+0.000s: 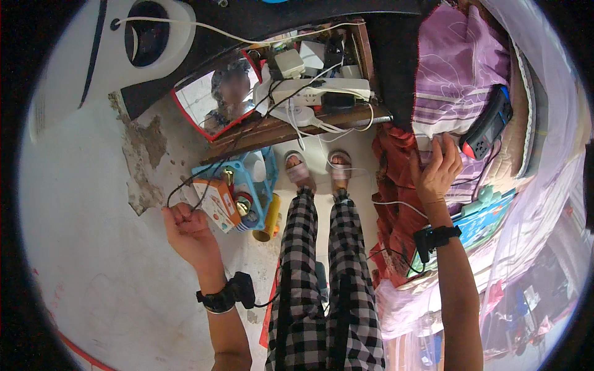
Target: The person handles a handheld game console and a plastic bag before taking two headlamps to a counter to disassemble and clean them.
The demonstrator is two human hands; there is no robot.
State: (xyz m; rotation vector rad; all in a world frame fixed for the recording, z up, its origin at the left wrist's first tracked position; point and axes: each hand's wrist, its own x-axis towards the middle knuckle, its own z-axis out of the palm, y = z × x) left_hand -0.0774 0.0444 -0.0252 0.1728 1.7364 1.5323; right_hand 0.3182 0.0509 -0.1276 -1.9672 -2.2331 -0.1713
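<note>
Left hand (190,234): curled closed around a black cable (184,182).
Black cable: strung from those fingers up toward the drawer (272,132).
Right hand (438,170): loosely spread, placed at purple bedding (455,68), near a game console (489,128).

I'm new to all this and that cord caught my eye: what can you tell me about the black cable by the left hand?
The black cable is thin and flexible, with a plastic- or rubber-like coating. The left hand grips it in closed fingers, and a bend of it stands out above them. From there it slants up to the right in slack strands, past the red-framed mirror and over the brown drawer toward the white power strip. Where its ends lie cannot be told.
</note>
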